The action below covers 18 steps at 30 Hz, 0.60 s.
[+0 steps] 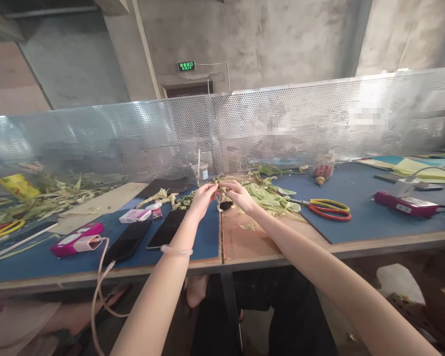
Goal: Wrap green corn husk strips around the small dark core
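My left hand (204, 198) and my right hand (238, 195) meet above the front half of the table, fingertips pinched close together. Between them is a small pale green leafy piece (219, 197), mostly covered by the fingers. A dark spot shows just under the right fingers; what it is I cannot make out. Right of my right hand lies a loose heap of pale green leaf strips (269, 195). Beside my left hand is a cluster of small green knotted pieces (184, 200), with pale root-like pieces (159, 199) further left.
Scissors with red and yellow handles (328, 208) lie right of the heap. Left are black phones (128, 241), a white-pink box (135, 215) and a magenta power strip (77, 239). A plastic cup (200, 173) and jar (323, 165) stand before the perforated metal screen (237, 133).
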Available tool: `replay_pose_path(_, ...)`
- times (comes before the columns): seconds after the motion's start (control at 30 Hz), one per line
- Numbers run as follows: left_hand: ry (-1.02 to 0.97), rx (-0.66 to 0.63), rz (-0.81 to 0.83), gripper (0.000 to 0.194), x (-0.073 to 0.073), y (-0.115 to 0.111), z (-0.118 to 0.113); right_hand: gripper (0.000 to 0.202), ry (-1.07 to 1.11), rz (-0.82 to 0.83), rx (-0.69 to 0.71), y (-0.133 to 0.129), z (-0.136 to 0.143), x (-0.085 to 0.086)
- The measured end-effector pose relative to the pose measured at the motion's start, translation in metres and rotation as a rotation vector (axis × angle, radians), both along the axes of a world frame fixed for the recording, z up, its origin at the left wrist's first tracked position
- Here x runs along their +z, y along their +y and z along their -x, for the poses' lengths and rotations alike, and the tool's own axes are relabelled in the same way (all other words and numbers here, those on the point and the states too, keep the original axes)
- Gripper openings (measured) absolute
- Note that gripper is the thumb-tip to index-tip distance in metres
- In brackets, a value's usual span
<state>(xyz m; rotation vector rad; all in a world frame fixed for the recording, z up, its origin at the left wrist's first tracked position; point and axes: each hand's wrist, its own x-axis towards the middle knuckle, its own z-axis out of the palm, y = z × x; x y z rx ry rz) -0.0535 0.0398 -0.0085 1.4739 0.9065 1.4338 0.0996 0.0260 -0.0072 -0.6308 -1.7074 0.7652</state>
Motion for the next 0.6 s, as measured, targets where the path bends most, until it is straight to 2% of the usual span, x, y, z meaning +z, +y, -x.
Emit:
replay_pose_path(0.33, 0.015, -0.054, 0.003, 0.022, 0.0001, -0.0009, 0.0015, 0.043, 0.047, 0.074, 0.131, -0.0041, -0.0033, 0.003)
replay_pose_path(0.6, 0.04, -0.104, 0.013, 0.018, 0.0054, -0.0072, 0.0007, 0.045, 0.111, 0.157, 0.201, 0.0034, -0.0028, -0.0025)
